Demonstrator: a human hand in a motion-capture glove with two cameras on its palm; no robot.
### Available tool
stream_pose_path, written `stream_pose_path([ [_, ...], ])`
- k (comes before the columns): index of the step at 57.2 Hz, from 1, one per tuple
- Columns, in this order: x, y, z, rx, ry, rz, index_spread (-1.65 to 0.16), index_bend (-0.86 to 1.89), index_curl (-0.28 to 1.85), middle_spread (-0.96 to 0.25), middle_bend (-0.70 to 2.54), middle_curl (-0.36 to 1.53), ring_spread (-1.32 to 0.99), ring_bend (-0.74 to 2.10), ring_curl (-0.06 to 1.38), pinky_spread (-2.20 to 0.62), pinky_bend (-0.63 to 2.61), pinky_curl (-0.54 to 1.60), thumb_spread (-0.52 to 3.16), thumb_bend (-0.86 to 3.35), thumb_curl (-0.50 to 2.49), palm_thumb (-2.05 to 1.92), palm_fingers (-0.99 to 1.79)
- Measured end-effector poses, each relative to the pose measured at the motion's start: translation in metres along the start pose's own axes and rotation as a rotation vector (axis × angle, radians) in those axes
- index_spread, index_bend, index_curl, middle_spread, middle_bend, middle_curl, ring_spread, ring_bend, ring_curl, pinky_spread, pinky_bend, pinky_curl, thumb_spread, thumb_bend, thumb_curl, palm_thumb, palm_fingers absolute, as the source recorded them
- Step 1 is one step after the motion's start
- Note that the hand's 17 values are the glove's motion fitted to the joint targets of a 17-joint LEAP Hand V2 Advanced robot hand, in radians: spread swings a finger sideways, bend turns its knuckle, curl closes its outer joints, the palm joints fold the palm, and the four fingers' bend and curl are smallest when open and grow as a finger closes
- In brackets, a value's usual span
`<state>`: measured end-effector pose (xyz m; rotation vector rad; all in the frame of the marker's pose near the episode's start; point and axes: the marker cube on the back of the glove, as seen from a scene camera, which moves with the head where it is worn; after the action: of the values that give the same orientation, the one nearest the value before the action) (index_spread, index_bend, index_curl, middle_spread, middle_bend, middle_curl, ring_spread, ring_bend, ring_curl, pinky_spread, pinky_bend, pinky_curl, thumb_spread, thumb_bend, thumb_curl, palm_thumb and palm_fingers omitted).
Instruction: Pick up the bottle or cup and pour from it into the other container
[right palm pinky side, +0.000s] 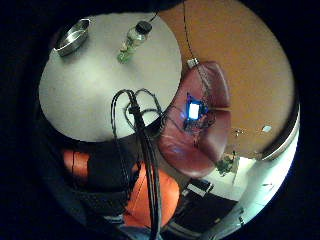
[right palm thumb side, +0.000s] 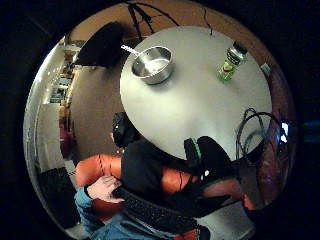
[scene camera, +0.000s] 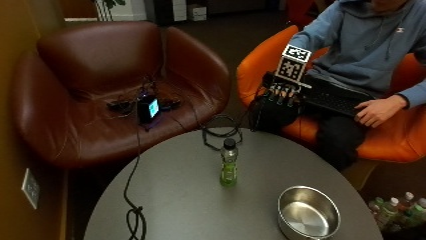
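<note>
A person in a blue hooded top is sitting in an orange armchair (scene camera: 393, 145) at the far edge of a round grey table (scene camera: 180, 200). Their gloved right hand (scene camera: 278, 102) is hanging in the air just beyond the table's rim, near their knee, touching nothing; the fingers (scene camera: 283, 93) are pointing downward, lying side by side and fairly straight, not curled round anything. Their bare left hand (scene camera: 378, 111) is resting on a dark laptop (scene camera: 336, 95) in their lap. A small bottle (scene camera: 228, 163) with a black cap and green liquid is standing upright near the middle of the table, well apart from the hand. A shiny metal bowl (scene camera: 309, 212) is sitting near the table's edge, apart from the bottle. Beside the table, a brown leather armchair (scene camera: 100, 85) is holding a small device with a glowing screen (scene camera: 148, 108).
</note>
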<state>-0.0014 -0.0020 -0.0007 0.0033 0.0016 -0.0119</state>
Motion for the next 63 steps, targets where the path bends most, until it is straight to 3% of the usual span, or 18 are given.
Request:
stream_pose_path([
  [7,-0.009,-0.002,-0.002,0.004,0.002,-0.020,-0.31,0.15,0.09,-0.06,0.17,0.07,-0.02,0.28,0.09,0.16,0.47,0.17,0.67,0.29,0.17,0.58,0.11],
  [18,-0.022,-0.005,-0.004,0.004,0.005,-0.038,-0.38,0.16,0.15,-0.08,0.18,0.14,-0.02,0.31,0.14,0.20,0.49,0.23,0.89,0.20,0.23,0.63,0.06],
  [63,-0.015,-0.061,-0.003,-0.011,-0.022,-0.058,-0.40,0.16,0.25,-0.09,0.17,0.25,-0.03,0.35,0.24,0.21,0.49,0.32,1.01,-0.02,0.35,0.74,0.02],
])
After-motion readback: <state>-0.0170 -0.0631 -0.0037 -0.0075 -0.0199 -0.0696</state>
